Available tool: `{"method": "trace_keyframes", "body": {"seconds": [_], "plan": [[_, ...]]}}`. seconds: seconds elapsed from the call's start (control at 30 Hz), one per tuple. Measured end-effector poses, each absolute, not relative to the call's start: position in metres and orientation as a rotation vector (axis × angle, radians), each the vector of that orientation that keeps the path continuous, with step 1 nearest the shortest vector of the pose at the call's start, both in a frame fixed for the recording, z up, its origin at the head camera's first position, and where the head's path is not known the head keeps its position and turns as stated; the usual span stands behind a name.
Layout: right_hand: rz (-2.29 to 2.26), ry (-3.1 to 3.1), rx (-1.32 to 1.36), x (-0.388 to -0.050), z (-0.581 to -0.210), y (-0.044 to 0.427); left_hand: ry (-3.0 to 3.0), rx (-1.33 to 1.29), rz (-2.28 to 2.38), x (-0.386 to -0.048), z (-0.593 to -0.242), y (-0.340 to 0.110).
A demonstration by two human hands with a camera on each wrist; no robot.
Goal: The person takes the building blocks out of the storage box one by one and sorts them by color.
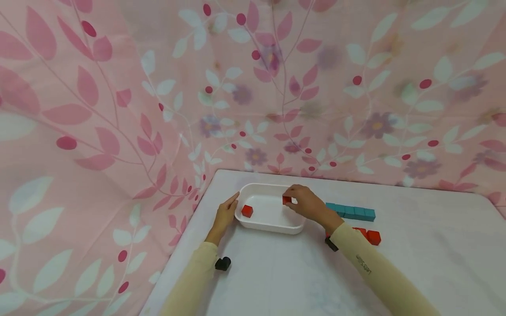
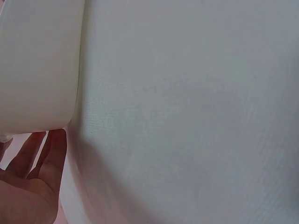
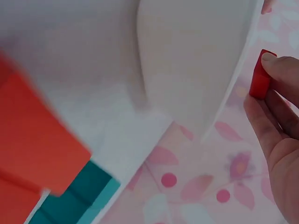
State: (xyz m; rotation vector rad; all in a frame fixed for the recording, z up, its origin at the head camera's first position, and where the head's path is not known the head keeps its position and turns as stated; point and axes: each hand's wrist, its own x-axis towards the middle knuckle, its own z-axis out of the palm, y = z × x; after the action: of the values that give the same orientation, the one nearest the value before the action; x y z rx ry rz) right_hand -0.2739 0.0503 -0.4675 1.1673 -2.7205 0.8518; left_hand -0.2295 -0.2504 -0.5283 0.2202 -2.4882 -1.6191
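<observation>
A white tray (image 1: 269, 228) with rounded corners sits on the table, one red cube (image 1: 247, 211) lying inside at its left. My right hand (image 1: 307, 202) is over the tray's right part and pinches another red cube (image 3: 261, 77) between thumb and fingers. That held cube also shows in the head view, partly covered by the fingers. At the tray's left end, my left hand (image 1: 225, 216) touches the outer wall with fairly straight fingers. In the left wrist view, the fingers (image 2: 52, 154) of this hand meet the end of the tray.
Right of the tray, a row of teal cubes (image 1: 354, 213) stands on the white table (image 1: 427, 254). Nearer me are several red cubes (image 1: 373, 237), partly hidden by my right forearm. Pink floral cloth (image 1: 276, 109) hangs behind the table and along its left.
</observation>
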Motion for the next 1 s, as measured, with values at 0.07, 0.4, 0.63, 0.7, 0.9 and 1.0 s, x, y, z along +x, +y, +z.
{"method": "trace_keyframes", "body": {"seconds": [0.07, 0.4, 0.63, 0.7, 0.9, 1.0], "plan": [[0.857, -2.701, 1.154, -0.264, -0.465, 0.065, -2.493, 0.227, -1.617, -0.230, -0.526, -0.250], [0.752, -2.806, 1.004, -0.205, -0.462, 0.115, -2.526, 0.249, -1.575, -0.227, -0.524, -0.252], [0.774, -2.858, 0.919, -0.177, -0.475, 0.144, -2.530, 0.230, -1.582, -0.227, -0.527, -0.252], [0.806, -2.892, 0.884, -0.171, -0.481, 0.150, -2.537, 0.237, -1.573, -0.227, -0.527, -0.251], [0.872, -2.966, 0.817, -0.158, -0.500, 0.160, -2.550, 0.241, -1.571, -0.227, -0.526, -0.249], [0.891, -2.992, 0.818, -0.154, -0.509, 0.163, -2.542, 0.237, -1.583, -0.227, -0.526, -0.249]]}}
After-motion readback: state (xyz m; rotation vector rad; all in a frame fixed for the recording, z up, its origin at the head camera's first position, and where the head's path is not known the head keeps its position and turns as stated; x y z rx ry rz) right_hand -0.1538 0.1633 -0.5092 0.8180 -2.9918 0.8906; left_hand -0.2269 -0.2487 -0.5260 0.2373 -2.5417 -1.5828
